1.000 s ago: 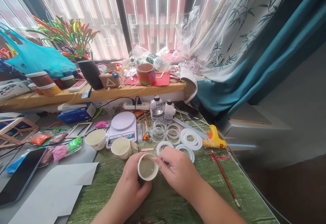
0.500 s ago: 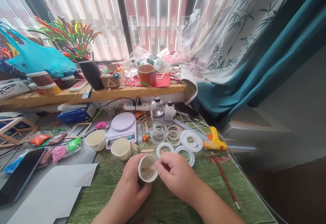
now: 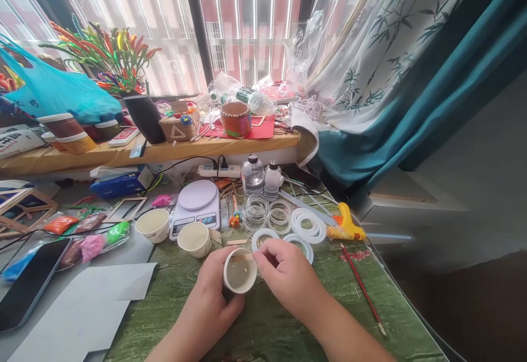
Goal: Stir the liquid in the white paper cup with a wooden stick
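Observation:
My left hand (image 3: pixel 212 285) is wrapped round a small paper cup (image 3: pixel 240 289), tilted so that I see a cloudy, clear liquid inside. Between the thumb and fingers of my right hand (image 3: pixel 284 271) is a wooden stick (image 3: pixel 244 257), which lies across the far side of the cup's mouth. Just beyond the cup are a second paper cup (image 3: pixel 195 239) and a third one (image 3: pixel 152 226). White silicone ring molds (image 3: pixel 308 226) lie past my right hand, beside clear ring bangles (image 3: pixel 254 212). Another short wooden stick (image 3: pixel 237 242) rests on the table.
Behind the cups stands a kitchen scale (image 3: pixel 195 213), with two liquid bottles (image 3: pixel 252 176) to its right. A yellow glue gun (image 3: pixel 346 224) and a red pencil (image 3: pixel 362 290) lie on the right. Paper sheets (image 3: pixel 82 307) and a phone (image 3: pixel 33 285) occupy the left.
The wooden stick has shifted from the middle of the cup to its far rim, with my right hand moving slightly. My left hand keeps the cup in nearly the same place.

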The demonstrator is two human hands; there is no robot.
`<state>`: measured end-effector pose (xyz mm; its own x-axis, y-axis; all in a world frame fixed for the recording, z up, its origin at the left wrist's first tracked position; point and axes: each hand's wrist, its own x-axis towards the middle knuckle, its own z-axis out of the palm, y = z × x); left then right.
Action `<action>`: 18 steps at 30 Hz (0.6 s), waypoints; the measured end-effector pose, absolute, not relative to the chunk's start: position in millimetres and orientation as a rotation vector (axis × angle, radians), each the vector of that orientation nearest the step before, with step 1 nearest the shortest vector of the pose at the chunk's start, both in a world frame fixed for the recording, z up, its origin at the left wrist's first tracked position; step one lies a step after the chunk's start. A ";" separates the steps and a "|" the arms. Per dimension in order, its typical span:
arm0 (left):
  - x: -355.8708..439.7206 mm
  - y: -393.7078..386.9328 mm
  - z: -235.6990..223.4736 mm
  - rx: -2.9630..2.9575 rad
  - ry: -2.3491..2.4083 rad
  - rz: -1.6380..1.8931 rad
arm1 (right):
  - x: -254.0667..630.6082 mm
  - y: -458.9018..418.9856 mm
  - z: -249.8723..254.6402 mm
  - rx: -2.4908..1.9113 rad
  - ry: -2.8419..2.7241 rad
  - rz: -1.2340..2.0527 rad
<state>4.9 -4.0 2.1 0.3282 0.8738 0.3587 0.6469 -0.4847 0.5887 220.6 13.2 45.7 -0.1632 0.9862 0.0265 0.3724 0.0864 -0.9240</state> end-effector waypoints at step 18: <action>9.0 -5.6 -3.6 2.224 1.334 0.993 | 217.3 9.2 35.8 -1.347 -1.895 0.844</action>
